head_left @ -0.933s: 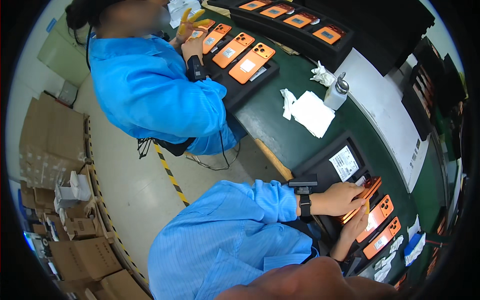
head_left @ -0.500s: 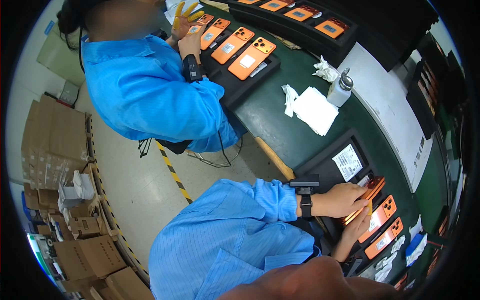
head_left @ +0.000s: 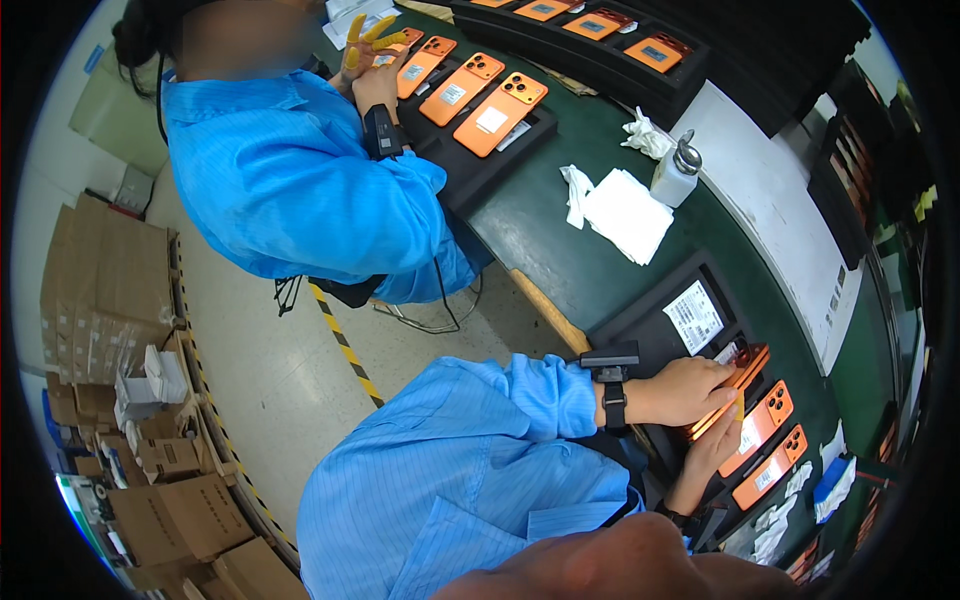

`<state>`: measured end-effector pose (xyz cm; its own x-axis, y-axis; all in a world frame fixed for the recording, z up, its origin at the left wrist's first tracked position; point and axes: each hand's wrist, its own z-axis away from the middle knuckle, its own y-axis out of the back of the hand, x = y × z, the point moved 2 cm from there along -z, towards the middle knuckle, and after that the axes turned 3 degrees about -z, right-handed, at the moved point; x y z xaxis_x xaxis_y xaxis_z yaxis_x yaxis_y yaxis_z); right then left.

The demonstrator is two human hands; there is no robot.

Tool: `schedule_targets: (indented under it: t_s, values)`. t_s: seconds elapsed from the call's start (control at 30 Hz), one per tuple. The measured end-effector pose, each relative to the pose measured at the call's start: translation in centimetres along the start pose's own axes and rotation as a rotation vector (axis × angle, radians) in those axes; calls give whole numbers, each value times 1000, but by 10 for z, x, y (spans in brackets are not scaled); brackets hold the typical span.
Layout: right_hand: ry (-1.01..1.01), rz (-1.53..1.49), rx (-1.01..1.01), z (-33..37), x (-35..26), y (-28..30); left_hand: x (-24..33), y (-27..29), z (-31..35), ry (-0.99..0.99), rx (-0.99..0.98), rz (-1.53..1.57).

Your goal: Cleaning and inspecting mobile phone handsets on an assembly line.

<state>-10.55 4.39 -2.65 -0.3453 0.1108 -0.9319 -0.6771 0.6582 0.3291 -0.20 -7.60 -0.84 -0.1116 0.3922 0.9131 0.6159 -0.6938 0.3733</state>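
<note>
An orange phone is tipped up on its edge between my two hands, over a black tray. My left hand is closed on its upper side, fingers across it. From below, my right hand grips the same phone, with a yellow finger cot on one finger. Much of the phone is hidden by the hands. Beside my right hand, two more orange phones, the nearer one and the farther one, lie with their cameras up. A white printed label lies in the tray.
A co-worker in blue handles orange phones on another black tray. Between us are a stack of white wipes, a pump bottle and a crumpled wipe. A black rack of phones stands behind. Cartons fill the left.
The view has shifted slightly. Both my hands stay on the same phone, with only small finger movements. The co-worker's hands have shifted a little over their phones.
</note>
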Motion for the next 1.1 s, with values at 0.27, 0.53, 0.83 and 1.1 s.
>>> schedule_targets:
  t_s: [0.27, 0.53, 0.83, 1.1]
  values:
    - [69, 37, -10, 1, -7, -5, -4, 6, -4, 33, -101, -85]
    - [117, 208, 47, -9, -36, -16, 0, 17, -5, 40, -20, 67]
    - [150, 203, 85, -4, -35, -11, -2, 9, -3, -11, 39, 87]
    - [192, 251, 106, -3, -37, -10, 1, 12, -2, -56, 44, 46]
